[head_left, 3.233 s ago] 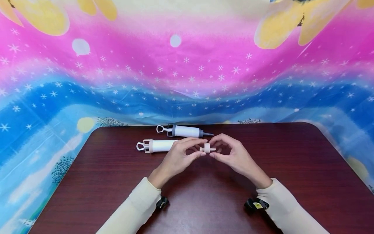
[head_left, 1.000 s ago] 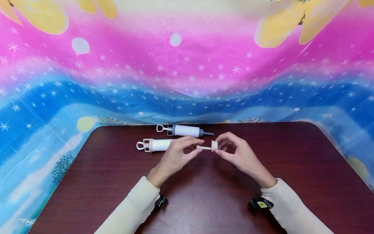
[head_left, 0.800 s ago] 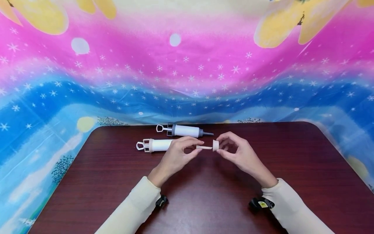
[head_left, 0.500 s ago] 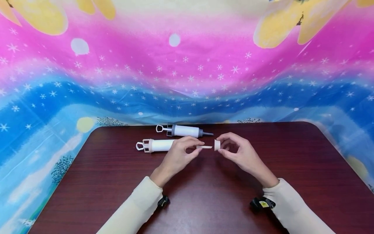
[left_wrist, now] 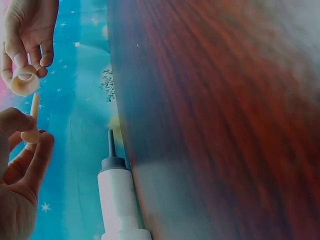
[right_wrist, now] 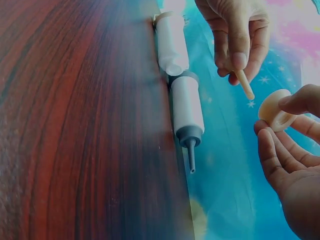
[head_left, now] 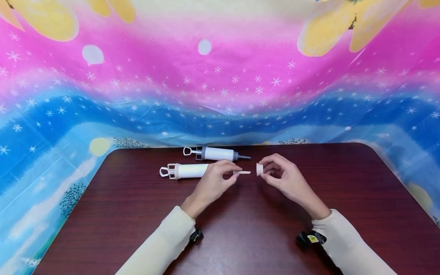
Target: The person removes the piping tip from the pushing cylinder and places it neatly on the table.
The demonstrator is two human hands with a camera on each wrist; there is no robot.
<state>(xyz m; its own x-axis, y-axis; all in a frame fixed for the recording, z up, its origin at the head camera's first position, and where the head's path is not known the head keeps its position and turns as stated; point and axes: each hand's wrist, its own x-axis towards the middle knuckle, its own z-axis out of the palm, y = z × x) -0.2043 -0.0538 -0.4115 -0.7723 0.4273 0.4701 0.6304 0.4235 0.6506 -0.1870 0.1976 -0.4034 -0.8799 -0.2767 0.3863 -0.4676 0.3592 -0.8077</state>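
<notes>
My left hand [head_left: 216,184] pinches a slim beige nozzle [head_left: 245,172] by its wider base, its thin tip directed right. Across a small gap, my right hand [head_left: 290,181] holds a beige ring cap [head_left: 259,169] between thumb and fingers. Threads show inside the open cap [left_wrist: 25,82] in the left wrist view. Behind my left hand lies a white syringe [head_left: 193,171] with beige fittings and a pull handle; in the right wrist view, its front end [right_wrist: 175,67] is bare. A second white syringe [head_left: 219,154] with grey fittings and a grey nozzle lies farther back.
Both syringes lie near the far edge of the dark red-brown wooden table [head_left: 233,236]. A colourful printed cloth [head_left: 220,88] hangs behind and around the table. Each forearm carries a small black wrist camera [head_left: 311,239].
Earlier the nozzle passed through the cap. My right hand has drawn the cap off the tip to the right, and the gap between them has widened. The syringes have stayed in place.
</notes>
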